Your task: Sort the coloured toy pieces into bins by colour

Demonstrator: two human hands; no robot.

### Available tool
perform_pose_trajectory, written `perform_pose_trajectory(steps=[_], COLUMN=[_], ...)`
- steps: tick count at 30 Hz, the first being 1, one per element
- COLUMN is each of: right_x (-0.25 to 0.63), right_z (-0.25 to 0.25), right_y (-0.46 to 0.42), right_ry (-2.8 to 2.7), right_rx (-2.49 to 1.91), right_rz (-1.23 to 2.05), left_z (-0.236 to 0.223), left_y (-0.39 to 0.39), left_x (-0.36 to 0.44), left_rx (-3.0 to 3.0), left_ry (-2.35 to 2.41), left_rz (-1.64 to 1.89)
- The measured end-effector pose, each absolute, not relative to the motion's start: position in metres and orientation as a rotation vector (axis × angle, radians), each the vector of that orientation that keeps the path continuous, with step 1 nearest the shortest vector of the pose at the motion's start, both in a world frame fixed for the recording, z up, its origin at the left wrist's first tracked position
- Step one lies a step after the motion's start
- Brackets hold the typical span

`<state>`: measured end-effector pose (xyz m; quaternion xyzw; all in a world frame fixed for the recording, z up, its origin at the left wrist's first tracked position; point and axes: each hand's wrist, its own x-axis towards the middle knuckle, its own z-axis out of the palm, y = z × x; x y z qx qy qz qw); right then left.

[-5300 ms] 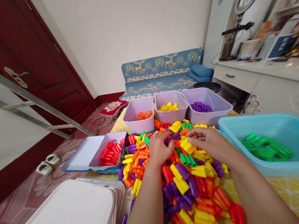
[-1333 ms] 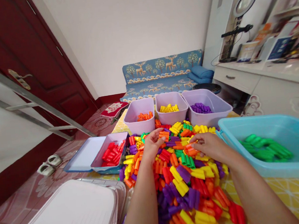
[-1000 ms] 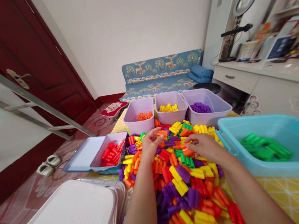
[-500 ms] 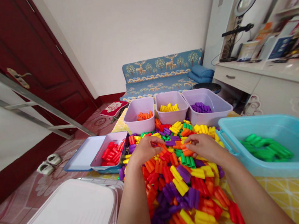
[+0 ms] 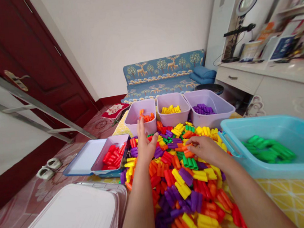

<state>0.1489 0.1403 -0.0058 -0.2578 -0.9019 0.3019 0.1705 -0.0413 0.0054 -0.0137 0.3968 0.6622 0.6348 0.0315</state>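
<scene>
Left hand: grip wide apart, holding nothing. Right hand: grip nearly together, touching orange plastic pieces; can't tell if clamped.

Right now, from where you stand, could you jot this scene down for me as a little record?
Left hand: open, fingers raised in front of a lilac tub holding orange pieces
Right hand: fingertips down at a pile of coloured plastic pieces; any grip cannot be seen
Beyond the pile: two more lilac tubs, with yellow pieces and purple pieces
Right: green pieces in a blue tub
Left: red pieces in a blue-rimmed tray
</scene>
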Motion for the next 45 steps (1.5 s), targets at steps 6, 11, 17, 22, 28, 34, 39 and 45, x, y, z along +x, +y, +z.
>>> perform_pose_trajectory(steps=[6,11,17,22,28,34,39,45], right_x=[0.148,0.161,0.156,0.138,0.142,0.143,0.143,0.141], right_z=[-0.002,0.003,0.021,0.025,0.001,-0.019,-0.023,-0.023], right_y=[0.139,0.148,0.126,0.111,0.138,0.148,0.146,0.14], right_ry=[-2.466,-2.562,-2.121,-1.678,-1.887,-2.438,-2.644,-2.722], right_rx=[-0.763,-0.736,-0.587,-0.236,-0.66,-0.85,-0.858,-0.821], right_rz=[0.867,0.799,1.425,1.543,1.253,0.61,0.424,0.546], left_z=[-0.04,-0.046,-0.045,-0.045,-0.043,-0.034,-0.036,-0.034], left_y=[0.017,0.019,0.018,0.018,0.019,0.012,0.009,0.009], left_x=[-0.035,-0.034,-0.032,-0.032,-0.03,-0.032,-0.03,-0.03], left_rx=[1.427,1.507,1.525,1.535,1.507,1.131,1.066,1.049], left_ry=[2.12,2.267,2.3,2.322,2.382,3.053,3.069,3.043], left_rz=[1.442,1.257,1.205,1.185,1.254,1.159,0.736,0.741])
